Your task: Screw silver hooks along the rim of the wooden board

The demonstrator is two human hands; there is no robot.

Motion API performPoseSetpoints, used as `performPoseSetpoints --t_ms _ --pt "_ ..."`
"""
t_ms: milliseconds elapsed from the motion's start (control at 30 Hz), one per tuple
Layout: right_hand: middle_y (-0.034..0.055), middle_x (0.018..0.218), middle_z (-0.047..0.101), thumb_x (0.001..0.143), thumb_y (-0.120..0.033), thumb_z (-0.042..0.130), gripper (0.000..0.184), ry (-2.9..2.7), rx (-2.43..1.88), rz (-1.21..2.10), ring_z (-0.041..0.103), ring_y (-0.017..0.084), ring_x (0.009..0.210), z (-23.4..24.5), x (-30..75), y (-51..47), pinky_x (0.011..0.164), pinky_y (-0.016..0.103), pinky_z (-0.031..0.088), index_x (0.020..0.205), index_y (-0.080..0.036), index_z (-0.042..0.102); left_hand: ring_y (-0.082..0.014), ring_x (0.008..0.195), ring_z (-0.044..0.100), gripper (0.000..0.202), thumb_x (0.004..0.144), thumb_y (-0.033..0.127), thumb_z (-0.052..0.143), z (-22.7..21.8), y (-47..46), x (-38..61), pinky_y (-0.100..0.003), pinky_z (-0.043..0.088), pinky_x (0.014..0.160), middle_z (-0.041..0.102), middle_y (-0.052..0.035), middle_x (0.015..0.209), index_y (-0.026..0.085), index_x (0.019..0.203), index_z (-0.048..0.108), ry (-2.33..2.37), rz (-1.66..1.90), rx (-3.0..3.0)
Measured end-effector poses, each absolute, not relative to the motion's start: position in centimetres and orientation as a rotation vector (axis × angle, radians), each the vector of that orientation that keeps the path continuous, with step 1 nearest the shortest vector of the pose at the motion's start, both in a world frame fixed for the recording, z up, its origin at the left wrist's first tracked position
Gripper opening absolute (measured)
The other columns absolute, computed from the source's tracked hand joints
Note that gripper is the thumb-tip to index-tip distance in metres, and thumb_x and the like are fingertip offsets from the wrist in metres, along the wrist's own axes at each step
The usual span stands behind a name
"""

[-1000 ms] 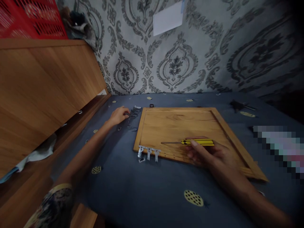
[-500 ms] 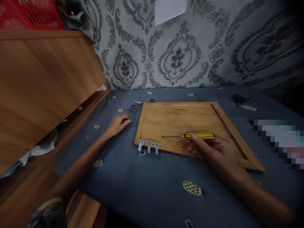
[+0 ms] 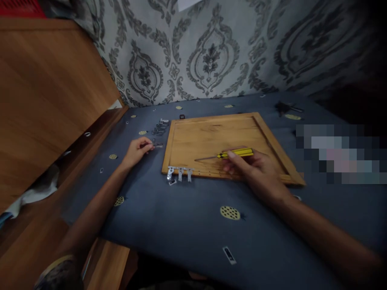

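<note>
My right hand [image 3: 250, 165] grips a yellow-handled screwdriver [image 3: 238, 153] above the wooden board [image 3: 208, 137], its thin shaft pointing left. Left of the board, my left hand [image 3: 138, 150] is closed in a pinch, with a small metal clip [image 3: 157, 144] at its fingertips. Several more metal clips [image 3: 160, 127] lie in a small group just beyond that hand. Along the near left edge of the board sit three silver clips [image 3: 180, 173], their ends hanging over the edge. Small dark holes run along the same edge to their right.
A blue cloth with pineapple prints [image 3: 193, 217] covers the surface. A wooden cabinet [image 3: 54, 80] rises on the left, and a patterned curtain [image 3: 208, 52] hangs behind. At the back right lies a dark object [image 3: 287, 108]; a blurred-out patch is on the right.
The whole view has shifted, so the scene sits further up and left. More of the metal clip shows at my left fingertips. My right hand still holds the screwdriver above the board.
</note>
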State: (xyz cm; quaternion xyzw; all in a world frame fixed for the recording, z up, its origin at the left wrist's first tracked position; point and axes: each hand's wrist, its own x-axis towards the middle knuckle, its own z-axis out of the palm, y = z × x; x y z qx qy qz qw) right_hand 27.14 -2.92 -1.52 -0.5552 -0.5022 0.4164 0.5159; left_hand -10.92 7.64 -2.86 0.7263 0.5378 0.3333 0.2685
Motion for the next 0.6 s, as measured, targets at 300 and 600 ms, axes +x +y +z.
performPoseSetpoints --t_ms 300,600 --pt "0.0041 0.071 0.078 0.063 -0.091 0.087 0.068 -1.148 -1.234 1.051 0.066 0.019 0.058 -2.6 27.2 -2.7 0.061 0.035 0.058 0.075 -0.026 0.073 -0.0183 0.080 0.076 0.028 0.088 0.043 0.079 1.0 5.2 -4.5 -0.027 0.057 0.068 0.080 -0.0045 0.087 0.020 0.101 0.068 1.178 0.985 1.814" --pt "0.0023 0.072 0.077 0.065 -0.089 0.089 0.068 -1.124 -1.160 1.128 0.065 0.017 0.060 -3.6 27.6 -2.2 0.061 0.032 0.057 0.082 -0.025 0.074 -0.0184 0.085 0.079 0.018 0.093 0.034 0.079 1.0 3.9 1.8 -0.031 0.063 0.084 0.081 -0.0048 0.091 0.018 0.098 0.071 1.104 0.729 1.848"
